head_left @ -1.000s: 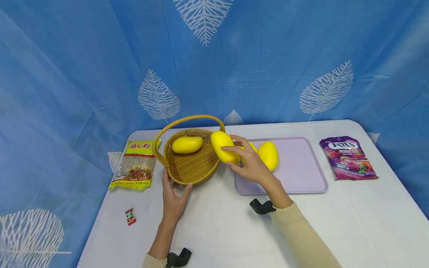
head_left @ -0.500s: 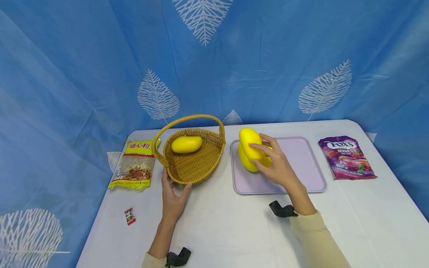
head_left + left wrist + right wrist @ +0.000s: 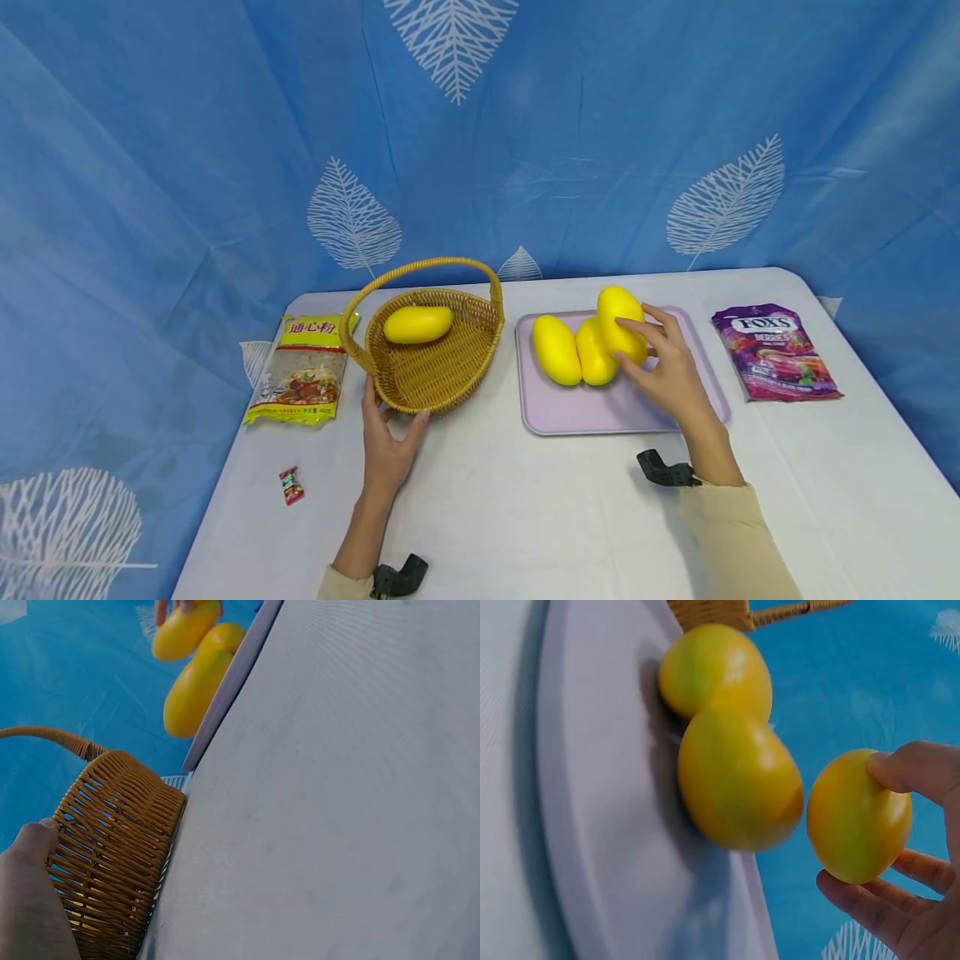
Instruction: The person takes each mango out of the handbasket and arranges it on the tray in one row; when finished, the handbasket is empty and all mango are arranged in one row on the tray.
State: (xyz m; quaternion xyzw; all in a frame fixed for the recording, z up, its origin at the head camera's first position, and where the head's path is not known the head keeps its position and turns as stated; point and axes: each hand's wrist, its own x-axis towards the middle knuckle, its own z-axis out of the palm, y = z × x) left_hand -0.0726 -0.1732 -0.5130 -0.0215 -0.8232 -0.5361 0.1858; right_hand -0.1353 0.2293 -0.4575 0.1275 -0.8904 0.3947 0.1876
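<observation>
In the head view my right hand point(image 3: 671, 371) grips a yellow mango point(image 3: 619, 321), held raised over the right part of the lilac tray point(image 3: 570, 421). Two more mangoes lie side by side on that tray: the left mango point(image 3: 557, 350) and the middle mango point(image 3: 594, 354), partly covered by the held one. The right wrist view has thumb and fingers on opposite sides of the held mango point(image 3: 859, 817), apart from the others. My left hand point(image 3: 388, 454) holds the near left side of a wicker basket point(image 3: 435, 383), its thumb on the rim. One mango point(image 3: 417, 324) lies inside.
A pasta bag point(image 3: 300, 367) lies left of the basket, and a small red candy packet point(image 3: 292, 485) in front of it. A purple Fox's candy bag point(image 3: 776, 352) is right of the tray. The basket's tall handle point(image 3: 420, 265) arches above it.
My right hand has carried the mango rightward from beside the basket to above the right part of the tray. The left hand and basket have stayed put.
</observation>
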